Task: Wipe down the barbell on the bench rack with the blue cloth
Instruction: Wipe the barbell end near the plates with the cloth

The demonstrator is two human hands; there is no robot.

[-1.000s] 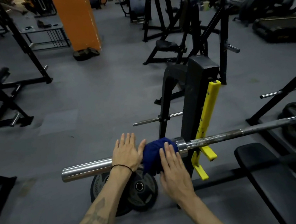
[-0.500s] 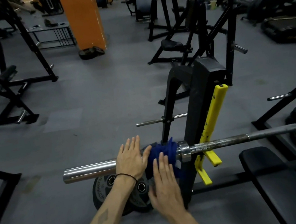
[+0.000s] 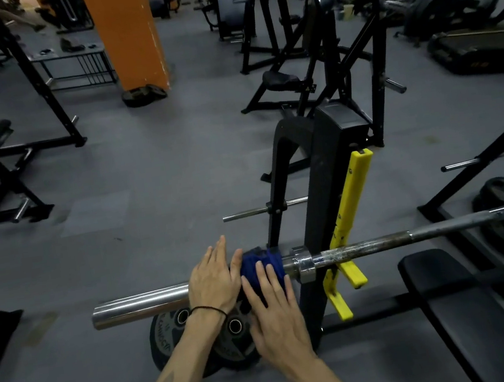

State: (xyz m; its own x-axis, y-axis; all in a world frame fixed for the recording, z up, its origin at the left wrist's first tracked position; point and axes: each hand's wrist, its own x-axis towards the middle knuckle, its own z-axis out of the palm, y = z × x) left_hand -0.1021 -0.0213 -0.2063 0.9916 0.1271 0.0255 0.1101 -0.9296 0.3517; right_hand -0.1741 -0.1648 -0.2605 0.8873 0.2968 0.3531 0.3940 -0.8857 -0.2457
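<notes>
The left hand [image 3: 212, 277] stays flat on the barbell [image 3: 144, 304] sleeve, fingers straight; the right hand [image 3: 276, 315] has slid up, straight fingers pressing the blue cloth [image 3: 258, 262] beside the collar. The barbell lies left-right across the yellow rack hook [image 3: 347, 210].

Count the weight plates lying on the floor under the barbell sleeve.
2 visible: one plate under the chrome sleeve, another plate beside it, partly behind the left hand and right hand. More may be hidden.
</notes>
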